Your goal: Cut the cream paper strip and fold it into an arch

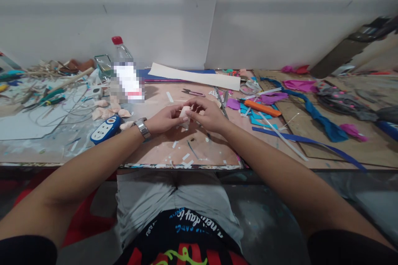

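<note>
The pale piece (pixel 185 116) was mid-table, pinched between the fingers of the left hand (pixel 164 119) and right hand (pixel 205 112). Close finger work seemed in hand, calling for a light, steady pinch. Snips (pixel 193 92) lay beyond, a cutter (pixel 264 108) right.

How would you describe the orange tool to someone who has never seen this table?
From the clear bottle with the red cap, go right, past the person's right hand. There a long, slim orange tool slants down to the right, beside turquoise paper and a crumpled purple scrap. Its stiff, bright orange body sets it apart from both.
</note>
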Demonstrator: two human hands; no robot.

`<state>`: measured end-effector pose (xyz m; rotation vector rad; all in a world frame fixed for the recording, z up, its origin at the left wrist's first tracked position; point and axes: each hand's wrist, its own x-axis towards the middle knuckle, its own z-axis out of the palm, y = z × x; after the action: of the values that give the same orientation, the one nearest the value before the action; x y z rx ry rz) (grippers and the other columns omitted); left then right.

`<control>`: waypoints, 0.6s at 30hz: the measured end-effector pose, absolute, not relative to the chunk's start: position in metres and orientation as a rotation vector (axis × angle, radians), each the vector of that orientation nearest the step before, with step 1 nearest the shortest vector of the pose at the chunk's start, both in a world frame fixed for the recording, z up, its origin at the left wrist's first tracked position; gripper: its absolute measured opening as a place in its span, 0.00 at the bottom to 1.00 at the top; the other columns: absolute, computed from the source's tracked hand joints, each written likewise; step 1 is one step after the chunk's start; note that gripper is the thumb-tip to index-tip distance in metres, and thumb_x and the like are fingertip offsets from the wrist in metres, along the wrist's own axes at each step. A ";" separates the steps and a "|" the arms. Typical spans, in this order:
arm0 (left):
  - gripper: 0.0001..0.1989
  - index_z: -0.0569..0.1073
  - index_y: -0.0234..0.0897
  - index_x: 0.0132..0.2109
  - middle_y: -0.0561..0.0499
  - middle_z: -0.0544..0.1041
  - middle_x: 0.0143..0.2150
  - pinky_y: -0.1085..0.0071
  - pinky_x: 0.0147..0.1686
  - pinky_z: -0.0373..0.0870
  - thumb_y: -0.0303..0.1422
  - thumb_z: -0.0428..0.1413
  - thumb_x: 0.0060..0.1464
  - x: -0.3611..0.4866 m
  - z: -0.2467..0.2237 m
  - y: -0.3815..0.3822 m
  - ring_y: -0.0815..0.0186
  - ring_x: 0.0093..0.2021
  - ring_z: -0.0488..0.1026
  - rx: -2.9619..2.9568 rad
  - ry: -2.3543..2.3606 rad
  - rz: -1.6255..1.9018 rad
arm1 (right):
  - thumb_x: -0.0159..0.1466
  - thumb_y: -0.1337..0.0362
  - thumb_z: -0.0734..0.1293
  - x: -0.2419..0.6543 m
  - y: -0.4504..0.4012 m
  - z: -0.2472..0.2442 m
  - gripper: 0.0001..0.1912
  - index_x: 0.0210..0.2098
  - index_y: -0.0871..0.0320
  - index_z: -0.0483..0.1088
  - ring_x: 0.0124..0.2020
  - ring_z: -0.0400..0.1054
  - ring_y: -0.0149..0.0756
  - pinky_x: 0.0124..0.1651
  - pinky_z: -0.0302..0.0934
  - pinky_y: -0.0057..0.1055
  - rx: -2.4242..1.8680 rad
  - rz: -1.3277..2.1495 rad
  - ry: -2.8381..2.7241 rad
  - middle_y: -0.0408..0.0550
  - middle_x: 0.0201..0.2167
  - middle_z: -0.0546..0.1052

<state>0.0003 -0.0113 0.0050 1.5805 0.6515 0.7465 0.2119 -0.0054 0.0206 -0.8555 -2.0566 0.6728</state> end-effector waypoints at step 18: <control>0.20 0.81 0.30 0.43 0.41 0.83 0.38 0.71 0.35 0.73 0.44 0.69 0.54 0.000 0.015 -0.017 0.68 0.33 0.78 1.344 0.606 0.499 | 0.65 0.59 0.70 0.213 -0.008 0.022 0.13 0.47 0.58 0.79 0.34 0.72 0.36 0.38 0.66 0.34 -0.917 0.754 -2.065 0.49 0.38 0.81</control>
<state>-0.0002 -0.0169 0.0146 1.3442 0.6058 0.4994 0.2130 -0.0075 0.0217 -0.9170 -2.0649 0.7541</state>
